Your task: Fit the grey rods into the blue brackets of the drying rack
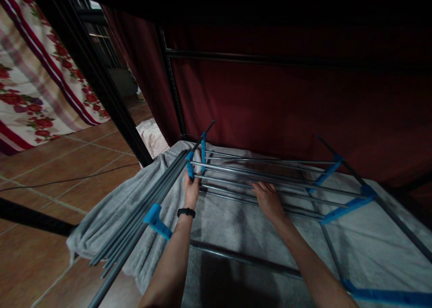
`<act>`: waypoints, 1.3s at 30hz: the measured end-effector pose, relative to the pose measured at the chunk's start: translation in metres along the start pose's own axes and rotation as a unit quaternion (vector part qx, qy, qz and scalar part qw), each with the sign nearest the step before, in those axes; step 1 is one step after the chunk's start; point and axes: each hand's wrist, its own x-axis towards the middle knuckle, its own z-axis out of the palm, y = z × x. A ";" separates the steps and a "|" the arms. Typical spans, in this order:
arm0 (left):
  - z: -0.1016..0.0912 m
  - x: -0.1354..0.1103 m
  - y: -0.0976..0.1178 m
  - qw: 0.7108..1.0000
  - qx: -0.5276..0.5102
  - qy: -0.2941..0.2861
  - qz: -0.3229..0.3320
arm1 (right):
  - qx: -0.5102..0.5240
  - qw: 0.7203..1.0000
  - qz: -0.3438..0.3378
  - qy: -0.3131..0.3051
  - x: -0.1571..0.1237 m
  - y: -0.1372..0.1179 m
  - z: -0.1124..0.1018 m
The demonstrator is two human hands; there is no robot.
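Observation:
A rack of grey metal rods (232,169) with blue plastic brackets lies across the grey blanket. My left hand (191,192), with a black band at its wrist, closes round the lower end of a left-side blue bracket (190,167); some of its fingers are hidden behind it. At mid-rack, my right hand (268,199) has bent fingers over a metal rod (226,180); their undersides are hidden. The rods run to another blue bracket (351,208) at the right. Beside my left forearm, a further blue bracket (157,220) sits on a long grey pole (135,245).
Loose grey rods (145,204) lie bundled at the left over the blanket (229,227). Black frame posts (111,92) and a dark red curtain (270,105) enclose the bed. A cable (74,179) crosses the tiled floor (101,150). Flowered cloth (40,83) hangs at far left.

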 end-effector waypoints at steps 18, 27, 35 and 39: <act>0.003 0.000 0.002 1.000 0.015 0.015 0.020 | 0.017 1.000 0.011 -0.009 0.001 0.000 -0.006; 0.007 0.000 0.006 1.000 0.005 0.020 -0.004 | 0.014 1.000 0.008 -0.009 0.002 -0.001 -0.011; 0.009 0.000 0.007 0.999 -0.002 0.030 -0.015 | 0.015 1.000 0.007 -0.015 0.003 -0.002 -0.014; 0.009 0.000 0.008 0.999 0.012 0.039 -0.010 | 0.036 0.999 -0.004 0.001 0.004 -0.004 -0.014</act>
